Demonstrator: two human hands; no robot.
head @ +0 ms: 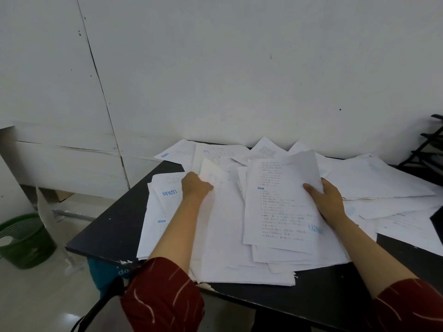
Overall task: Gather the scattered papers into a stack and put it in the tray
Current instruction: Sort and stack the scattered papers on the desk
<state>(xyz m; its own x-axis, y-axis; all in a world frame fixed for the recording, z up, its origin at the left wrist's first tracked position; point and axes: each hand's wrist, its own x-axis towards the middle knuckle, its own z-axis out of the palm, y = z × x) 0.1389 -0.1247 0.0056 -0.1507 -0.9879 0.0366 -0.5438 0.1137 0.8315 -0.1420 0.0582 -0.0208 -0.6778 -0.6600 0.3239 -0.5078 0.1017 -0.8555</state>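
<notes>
Several white printed papers (374,178) lie scattered and overlapping across a black table (115,224). My left hand (195,186) grips the top edge of a blank-looking sheet (220,236) that lies over the left pile. My right hand (327,197) holds a printed sheet (278,202) by its right edge, thumb on top; the sheet is lifted slightly over a loose pile in the middle. A black wire tray (429,149) stands at the far right edge, only partly in view.
A white wall rises right behind the table. A green bin (24,240) sits on the floor to the left, next to the table's left edge. A black chair part (105,303) shows near my left elbow. More papers (177,152) reach the table's back edge.
</notes>
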